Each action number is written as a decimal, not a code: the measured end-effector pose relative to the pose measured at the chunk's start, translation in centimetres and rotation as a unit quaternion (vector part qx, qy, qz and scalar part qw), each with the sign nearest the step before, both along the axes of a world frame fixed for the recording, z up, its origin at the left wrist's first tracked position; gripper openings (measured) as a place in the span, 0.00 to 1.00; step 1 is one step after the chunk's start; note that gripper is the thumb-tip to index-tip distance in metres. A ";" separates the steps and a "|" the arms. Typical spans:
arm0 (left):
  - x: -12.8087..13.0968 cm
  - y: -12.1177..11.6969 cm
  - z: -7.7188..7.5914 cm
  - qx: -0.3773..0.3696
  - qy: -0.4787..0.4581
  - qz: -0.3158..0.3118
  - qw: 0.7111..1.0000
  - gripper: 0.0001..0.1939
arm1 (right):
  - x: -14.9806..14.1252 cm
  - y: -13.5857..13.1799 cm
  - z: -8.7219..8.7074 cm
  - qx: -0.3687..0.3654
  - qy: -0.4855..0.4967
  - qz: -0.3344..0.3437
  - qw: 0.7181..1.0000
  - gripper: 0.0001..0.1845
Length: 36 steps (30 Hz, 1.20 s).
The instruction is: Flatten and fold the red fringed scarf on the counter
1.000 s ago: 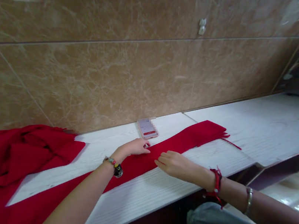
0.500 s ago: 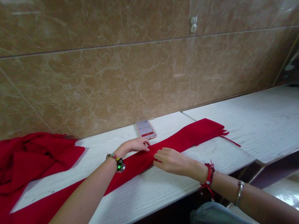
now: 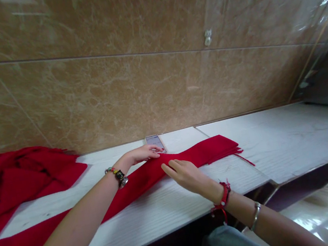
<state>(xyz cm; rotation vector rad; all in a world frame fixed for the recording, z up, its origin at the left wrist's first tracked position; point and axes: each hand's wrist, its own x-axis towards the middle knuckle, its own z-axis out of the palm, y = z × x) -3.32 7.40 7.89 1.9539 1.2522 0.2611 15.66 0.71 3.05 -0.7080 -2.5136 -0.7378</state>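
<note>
A long red scarf (image 3: 142,183), folded lengthwise into a narrow band, runs along the white counter to a fringed end on the right. My left hand (image 3: 144,153) is at its far edge, beside the phone, fingers stretched out and the thumb apart near the cloth. From the near side my right hand (image 3: 185,174) has its fingers bent over the scarf's edge, seeming to pinch it; the fingertips are partly hidden. Between my hands the cloth looks slightly raised. My left forearm crosses over the band.
More red cloth (image 3: 32,171) with fringe lies bunched at the left by the marbled wall (image 3: 111,98). A phone (image 3: 155,141) rests on the white counter (image 3: 276,135) at its back edge. A small white fixture (image 3: 207,37) sits on the wall. My knees are below the counter.
My left hand's fingers have straightened and now overlap the phone in view. Cloth between the hands has risen a little. The right hand stays at the near edge. The view has shifted slightly.
</note>
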 end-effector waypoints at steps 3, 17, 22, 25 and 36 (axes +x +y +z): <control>1.4 0.6 2.4 -0.023 -0.090 0.026 0.995 0.23 | 1.4 0.5 2.1 0.021 0.032 -0.032 0.999 0.11; 16.1 8.9 8.9 -0.010 -0.148 -0.058 0.987 0.18 | 14.4 4.6 9.3 0.109 -0.034 -0.207 0.972 0.12; 21.2 11.4 6.3 -0.007 -0.119 -0.095 0.988 0.18 | 18.8 6.3 7.5 0.090 -0.077 -0.238 0.964 0.12; 23.3 12.7 3.8 0.007 -0.092 -0.105 0.990 0.18 | 20.7 7.5 5.4 0.062 -0.089 -0.247 0.963 0.12; 23.7 12.1 -1.3 0.143 -0.016 -0.134 0.980 0.26 | 22.5 8.4 0.9 -0.050 -0.061 -0.213 0.974 0.18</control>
